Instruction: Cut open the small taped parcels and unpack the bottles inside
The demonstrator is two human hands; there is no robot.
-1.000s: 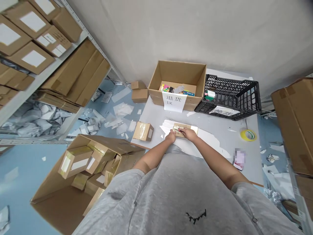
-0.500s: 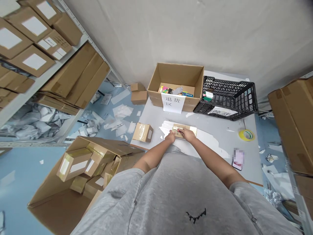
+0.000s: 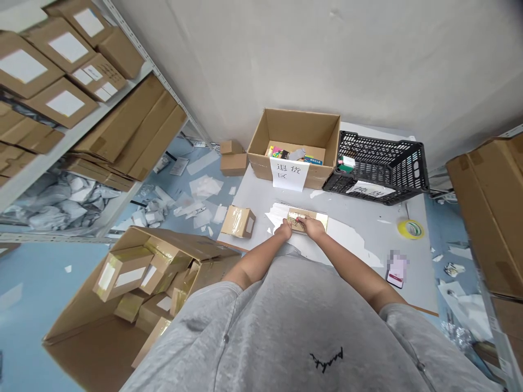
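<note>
A small taped cardboard box (image 3: 307,214) lies on torn white paper (image 3: 354,239) near the front of the table. My left hand (image 3: 284,228) grips its left front corner with bent fingers. Over the middle of the box, my right hand (image 3: 314,227) is closed in a pinch. A small dark and red tip shows at its fingers, too small to name. Clear tape with printing runs across the box's left part. A second taped box (image 3: 238,221) stands apart to the left on the table.
Behind stand an open carton (image 3: 302,122) with a paper sign and a black plastic crate (image 3: 379,169). To the right lie a tape roll (image 3: 411,229) and a phone (image 3: 395,272). A large carton of boxes (image 3: 139,245) is at the left, beside loaded shelves (image 3: 102,103).
My right hand has shifted slightly left on the small box. The view has tilted a little; the box stays in place on the paper.
</note>
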